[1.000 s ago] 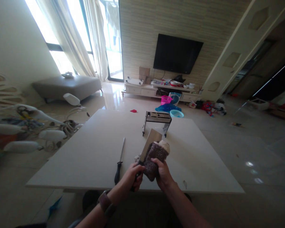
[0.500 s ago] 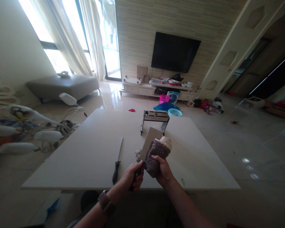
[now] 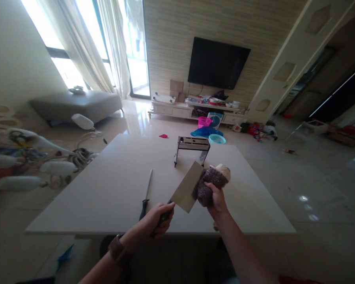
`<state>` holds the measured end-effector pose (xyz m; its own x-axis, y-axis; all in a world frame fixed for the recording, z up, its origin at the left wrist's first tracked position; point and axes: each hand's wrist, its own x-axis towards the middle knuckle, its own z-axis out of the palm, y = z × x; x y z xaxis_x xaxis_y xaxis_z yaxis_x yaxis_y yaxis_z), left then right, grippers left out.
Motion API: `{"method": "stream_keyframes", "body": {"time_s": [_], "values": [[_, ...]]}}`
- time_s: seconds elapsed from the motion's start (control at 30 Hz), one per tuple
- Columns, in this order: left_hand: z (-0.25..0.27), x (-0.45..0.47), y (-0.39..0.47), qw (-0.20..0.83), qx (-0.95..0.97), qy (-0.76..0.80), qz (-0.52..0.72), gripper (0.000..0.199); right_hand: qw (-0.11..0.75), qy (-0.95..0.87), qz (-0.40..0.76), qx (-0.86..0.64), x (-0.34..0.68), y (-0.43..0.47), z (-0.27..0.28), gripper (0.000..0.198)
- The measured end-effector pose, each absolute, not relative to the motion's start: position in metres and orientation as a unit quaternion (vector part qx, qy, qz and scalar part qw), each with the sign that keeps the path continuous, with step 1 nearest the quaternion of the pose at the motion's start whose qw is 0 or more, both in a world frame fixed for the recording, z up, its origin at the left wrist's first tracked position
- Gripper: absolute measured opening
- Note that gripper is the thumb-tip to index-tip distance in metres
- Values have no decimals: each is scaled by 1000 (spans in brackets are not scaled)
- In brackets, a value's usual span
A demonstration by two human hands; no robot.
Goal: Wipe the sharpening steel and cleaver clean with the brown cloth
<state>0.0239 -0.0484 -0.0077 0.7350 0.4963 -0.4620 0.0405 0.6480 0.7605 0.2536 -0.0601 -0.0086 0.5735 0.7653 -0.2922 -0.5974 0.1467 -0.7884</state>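
Observation:
My left hand (image 3: pixel 158 221), with a brown band on its wrist, is closed round the black handle of a cleaver (image 3: pixel 187 187). The broad blade points up and away over the white table (image 3: pixel 115 173). In my right hand (image 3: pixel 217 199) is a bunched fuzzy cloth (image 3: pixel 211 185), dark brown with a cream part at its top. The cloth lies against the blade's right edge, or just beside it; I cannot tell which. Left of the cleaver lies a honing steel (image 3: pixel 148 193) with a black handle. Beyond the blade stands a black-and-silver frame-like rack (image 3: pixel 193 144).
A lamp with white shades (image 3: pixel 59 167) is at the left, near the table's edge. On the floor past the table are a pink basket (image 3: pixel 204 122), a light blue basket (image 3: pixel 217 139) and a blue bag (image 3: pixel 199 131). A grey bench (image 3: pixel 77 104) stands by the window.
My right hand and the cloth have moved right and slightly up, baring most of the blade. My left hand has shifted a little left, and the cleaver leans further right.

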Motion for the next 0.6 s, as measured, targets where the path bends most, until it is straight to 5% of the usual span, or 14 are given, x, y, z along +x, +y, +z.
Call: {"method": "stream_keyframes", "body": {"time_s": [0.27,0.6], "values": [[-28,36,-48,869,345,326,139,42,696,-120,535,-464,221,-67,-27,37],[-23,36,-41,879,364,299,69,41,737,-79,458,-490,256,-57,-21,39]]}}
